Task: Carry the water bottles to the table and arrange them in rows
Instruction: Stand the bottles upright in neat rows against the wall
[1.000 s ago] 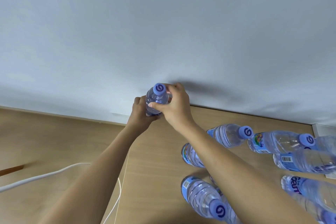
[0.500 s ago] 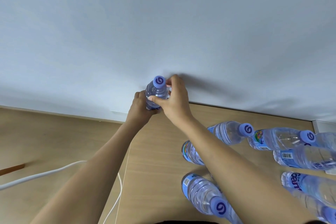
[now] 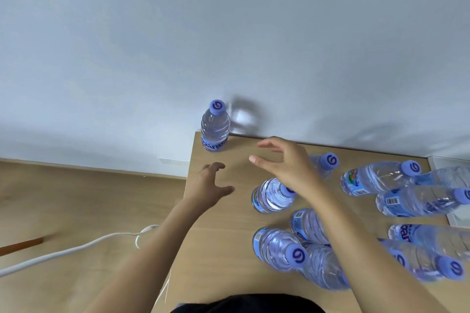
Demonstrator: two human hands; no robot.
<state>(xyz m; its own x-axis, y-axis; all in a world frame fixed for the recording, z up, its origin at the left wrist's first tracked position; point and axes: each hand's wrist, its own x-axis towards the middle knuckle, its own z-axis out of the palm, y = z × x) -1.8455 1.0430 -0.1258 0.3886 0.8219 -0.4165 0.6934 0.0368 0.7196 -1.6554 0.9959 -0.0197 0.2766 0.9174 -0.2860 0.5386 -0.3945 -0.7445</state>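
Bottles, count: at least ten in view, all clear plastic with blue caps and blue labels; exact total uncertain where they overlap at lower right.
Corner bottle [image 3: 215, 126]: stands upright, alone, at the far left corner of the table [image 3: 223, 231], close to the wall [image 3: 229, 33]; apart from both hands.
Other bottles [image 3: 274, 194]: a loose cluster on the table's right half, not in rows; wide-angle view makes them look tilted, so upright or lying is hard to tell for several.
Contents: bottles look full of clear water, caps on.
Left hand [image 3: 207, 185]: above the table's left edge, fingers spread and loosely curled, holding nothing.
Right hand [image 3: 282, 162]: above the table, fingers apart and slightly bent, holding nothing; it covers part of one bottle behind it.
Hidden or cut off: right arm hides parts of three or four bottles; rightmost bottles run out of frame; lower-right ones blurred.
Cable [image 3: 76, 249]: one white cable on the floor [image 3: 89, 198], left of the table.
Dark cloth: bottom edge, cut off.
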